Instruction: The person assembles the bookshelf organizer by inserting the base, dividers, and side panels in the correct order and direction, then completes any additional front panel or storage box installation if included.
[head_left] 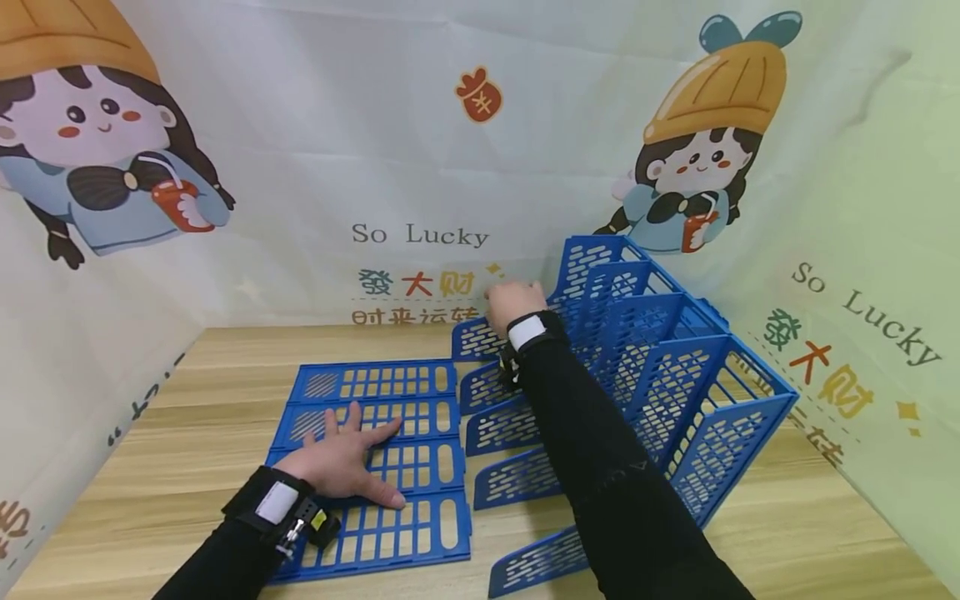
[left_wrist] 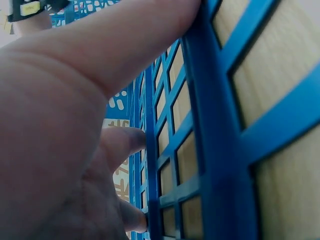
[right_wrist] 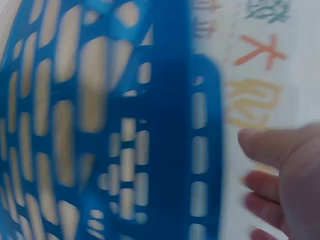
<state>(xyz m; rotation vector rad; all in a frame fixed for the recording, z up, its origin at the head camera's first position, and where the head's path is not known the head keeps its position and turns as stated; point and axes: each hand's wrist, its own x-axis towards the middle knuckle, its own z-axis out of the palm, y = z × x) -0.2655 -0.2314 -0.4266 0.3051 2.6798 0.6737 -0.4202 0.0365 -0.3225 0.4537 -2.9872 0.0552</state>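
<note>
My left hand (head_left: pixel 341 458) lies with fingers spread on a flat blue plastic grid panel (head_left: pixel 457 529), made of several joined sections on the table. Close up in the left wrist view, its thumb and fingertips press along the grid (left_wrist: pixel 220 150). On the right, my right hand (head_left: pixel 516 300) reaches to the back, above the rearmost of several slanted perforated fins (head_left: pixel 517 483) of a blue file rack (head_left: pixel 697 367). The right wrist view has its thumb and loosely bent fingers beside a blurred perforated rack panel (right_wrist: pixel 172 125), with a gap between them.
The rack's tall stepped compartments stand at the right, near the side curtain (head_left: pixel 847 250). Behind the wood-grain table (head_left: pixel 172 433) hangs a printed cloth (head_left: pixel 300 125) with cartoon figures and lettering. My right sleeve (head_left: pixel 600 450) crosses over the fins and hides part of the rack.
</note>
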